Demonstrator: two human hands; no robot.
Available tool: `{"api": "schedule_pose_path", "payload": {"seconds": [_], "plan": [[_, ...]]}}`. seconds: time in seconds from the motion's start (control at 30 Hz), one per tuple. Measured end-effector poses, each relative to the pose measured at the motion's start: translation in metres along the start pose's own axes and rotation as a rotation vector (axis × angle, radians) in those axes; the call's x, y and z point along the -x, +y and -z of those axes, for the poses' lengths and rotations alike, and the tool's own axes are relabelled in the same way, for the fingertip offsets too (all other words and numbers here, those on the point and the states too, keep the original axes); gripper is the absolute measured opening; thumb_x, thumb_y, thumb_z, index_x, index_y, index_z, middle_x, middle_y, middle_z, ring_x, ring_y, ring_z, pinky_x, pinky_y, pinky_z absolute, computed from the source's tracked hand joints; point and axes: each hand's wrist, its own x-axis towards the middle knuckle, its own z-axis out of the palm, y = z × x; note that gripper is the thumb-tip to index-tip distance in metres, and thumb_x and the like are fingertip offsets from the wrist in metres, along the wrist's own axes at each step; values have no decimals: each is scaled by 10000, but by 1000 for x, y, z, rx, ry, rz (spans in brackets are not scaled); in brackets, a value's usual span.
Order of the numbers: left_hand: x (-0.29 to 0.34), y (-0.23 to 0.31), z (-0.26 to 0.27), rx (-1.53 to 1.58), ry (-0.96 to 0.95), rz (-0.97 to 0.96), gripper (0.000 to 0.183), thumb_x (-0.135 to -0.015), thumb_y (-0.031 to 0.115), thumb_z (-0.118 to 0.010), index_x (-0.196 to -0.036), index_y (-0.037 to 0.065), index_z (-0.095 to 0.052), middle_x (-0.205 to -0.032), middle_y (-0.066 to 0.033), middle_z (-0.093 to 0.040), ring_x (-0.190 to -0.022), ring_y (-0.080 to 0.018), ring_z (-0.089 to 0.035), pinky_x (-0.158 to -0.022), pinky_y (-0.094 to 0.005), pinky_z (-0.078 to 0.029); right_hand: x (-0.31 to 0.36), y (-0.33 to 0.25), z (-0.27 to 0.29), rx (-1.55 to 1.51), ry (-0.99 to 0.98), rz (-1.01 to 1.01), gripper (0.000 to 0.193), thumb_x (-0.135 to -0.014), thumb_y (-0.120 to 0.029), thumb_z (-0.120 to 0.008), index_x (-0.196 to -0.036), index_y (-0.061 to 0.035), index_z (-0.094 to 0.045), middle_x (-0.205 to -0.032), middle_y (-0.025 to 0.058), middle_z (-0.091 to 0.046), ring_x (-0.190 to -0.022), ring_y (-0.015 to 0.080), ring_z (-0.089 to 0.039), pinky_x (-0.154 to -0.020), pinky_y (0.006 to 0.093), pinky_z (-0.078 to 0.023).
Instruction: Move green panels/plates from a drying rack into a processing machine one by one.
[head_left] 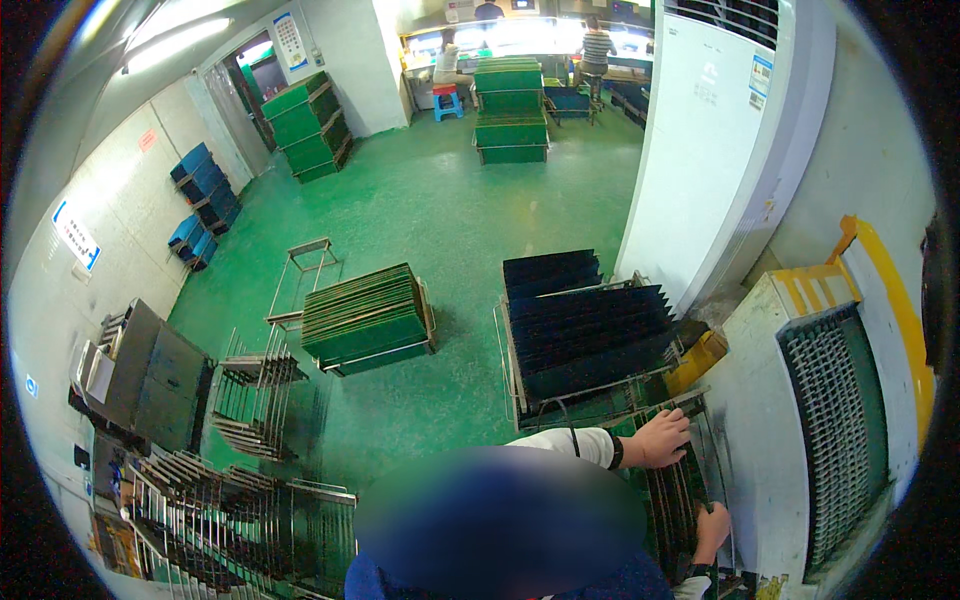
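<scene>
At the lower right stands a metal rack [727, 452] of thin dark panels [672, 505] held on edge, close together. My left hand [657, 440], in a white sleeve with a dark band at the wrist, bends its fingers over the upper edge of a panel at the far end. Nearer to me, my right hand [712, 530] is closed at the panels' right edge, thumb up. Its lower fingers are partly hidden behind the panels. A blurred patch covers the lower middle and hides the rack's left side.
Just beyond stands a rack of black panels [590, 335]; green boards [365, 315] fill another to its left. Bare metal racks [255, 400] crowd the lower left. A white cabinet [700, 140] and a mesh-fronted machine [835, 420] border the right. People sit at a far lit bench.
</scene>
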Motion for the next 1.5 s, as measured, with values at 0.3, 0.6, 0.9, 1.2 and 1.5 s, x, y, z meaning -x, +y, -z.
{"api": "schedule_pose_path", "payload": {"seconds": [0.3, 0.6, 0.9, 1.2, 1.5], "plan": [[-1, 0, 4, 23, -31, 6, 278, -834, 303, -752, -971, 77, -669, -1058, -92, -588, -1114, -298, -505, -952, -449, -424, 4, -5, 3, -63, 34, 15, 282, -893, -285, -755, -1023, -36, -739, -1029, 207, -746, -989, 429, -702, -828, 508, -540], [-3, 2, 6, 7, -66, 34, 298, -827, 291, -752, -1013, 74, -669, -1062, -91, -597, -1115, -295, -512, -958, -449, -422, 1, -3, 4, -73, 10, 0, 281, -893, -293, -763, -1019, -43, -738, -1009, 200, -751, -966, 428, -707, -806, 505, -542], [-3, 3, 6, -2, -36, 24, 301, -810, 283, -755, -998, 76, -645, -1058, -92, -595, -1109, -298, -513, -947, -448, -424, 3, -5, 6, -74, 13, -1, 292, -897, -306, -762, -1016, -40, -736, -1023, 207, -749, -983, 440, -700, -816, 517, -539], [-4, 2, 2, -2, -32, 18, 310, -817, 292, -752, -1012, 75, -649, -1058, -89, -602, -1109, -295, -517, -940, -443, -426, -1, 6, -5, -63, 46, 31, 295, -910, -319, -743, -1032, -50, -736, -1022, 208, -744, -988, 436, -695, -825, 518, -538], [-3, 0, 1, -3, -17, 12, 308, -816, 296, -752, -1004, 72, -652, -1054, -88, -602, -1104, -296, -519, -934, -449, -426, -3, 5, -7, -60, 61, 45, 267, -901, -299, -740, -1016, -57, -740, -1022, 196, -743, -983, 431, -696, -822, 517, -540]]}}
